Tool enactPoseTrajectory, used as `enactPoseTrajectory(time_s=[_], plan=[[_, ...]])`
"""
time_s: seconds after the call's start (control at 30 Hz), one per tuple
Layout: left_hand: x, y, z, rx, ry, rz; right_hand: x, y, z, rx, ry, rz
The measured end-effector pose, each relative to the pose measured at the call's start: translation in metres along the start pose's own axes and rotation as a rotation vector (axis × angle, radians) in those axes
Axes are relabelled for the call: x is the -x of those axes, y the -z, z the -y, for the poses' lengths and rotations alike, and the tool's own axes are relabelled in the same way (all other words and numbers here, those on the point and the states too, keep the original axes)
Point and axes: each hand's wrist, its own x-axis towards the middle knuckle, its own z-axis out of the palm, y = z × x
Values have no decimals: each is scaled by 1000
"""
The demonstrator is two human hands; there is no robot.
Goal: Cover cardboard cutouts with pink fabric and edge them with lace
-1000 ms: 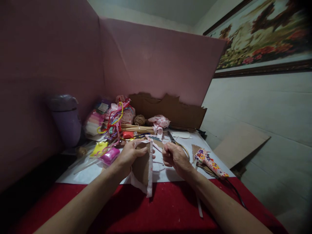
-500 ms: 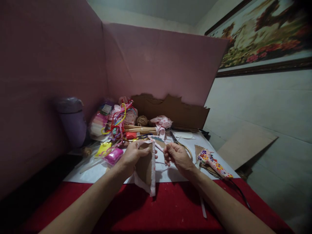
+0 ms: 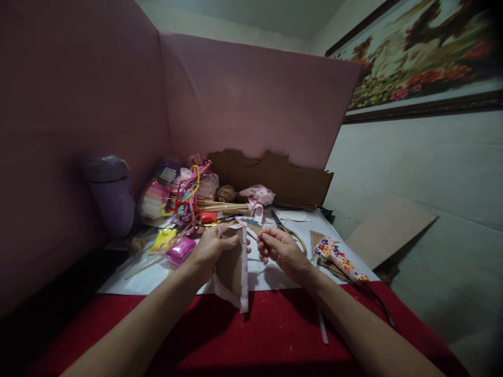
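Observation:
My left hand (image 3: 214, 247) grips a piece of brown cardboard (image 3: 231, 269) by its left side, thumb on the face towards me. Pale pink patterned fabric (image 3: 244, 272) wraps over the cardboard's edges. From its top corner a narrow fabric strip (image 3: 252, 232) runs to the right. The fingertips of my right hand (image 3: 281, 251) pinch the free end of that strip. Behind the right hand lies a pair of scissors (image 3: 296, 239) with gold handles, partly hidden by it.
A flower-patterned glue gun (image 3: 341, 259) lies on cardboard scraps at the right, its cord trailing off. At the back are a twine ball (image 3: 226, 193), wooden sticks (image 3: 223, 208), and colourful pipe cleaners (image 3: 192, 188). Yellow (image 3: 164, 240) and magenta packets (image 3: 181, 251) lie left. A purple bin (image 3: 112, 201) stands beyond.
The view has shifted slightly, so everything sits a little further left. Both hands keep the same hold on the cardboard and the fabric strip, with little visible movement.

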Motion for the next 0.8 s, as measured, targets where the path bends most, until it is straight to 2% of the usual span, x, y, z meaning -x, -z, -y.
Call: enactPoseTrajectory(time_s=[0.33, 0.5, 0.6, 0.8], plan=[[-1, 1, 1, -8, -7, -24, 0, 3, 0, 33, -38, 20], [0, 1, 1, -23, -3, 1, 1, 3, 2, 84, 39, -24], [0, 1, 1, -17, 5, 8, 2, 2, 6, 34, 63, -36], [-1, 1, 2, -4, 0, -10, 4, 0, 10, -7, 3, 33]])
